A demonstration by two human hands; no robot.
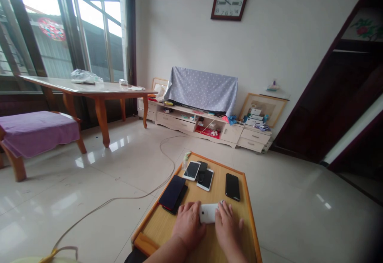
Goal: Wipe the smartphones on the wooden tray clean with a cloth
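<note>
A white smartphone (208, 213) lies back side up, held crosswise between my two hands just above or on the wooden tray table; which of these I cannot tell. My left hand (189, 224) is closed round its left end, thumb along the near edge. Over the right end bend the fingers of my right hand (226, 225), one finger sticking out to the side. Left of my hands, a dark phone with a red edge (172, 192) rests partly on another black phone (183, 199). Beyond my right hand lies a black phone (232, 187).
Two white-framed phones (192, 170) and a dark one (202, 172) overlap near the far edge of the small wooden table (155, 227), beside a pump bottle (185, 160). A cable (116, 199) runs over the floor. A low cabinet (176, 122) stands by the wall.
</note>
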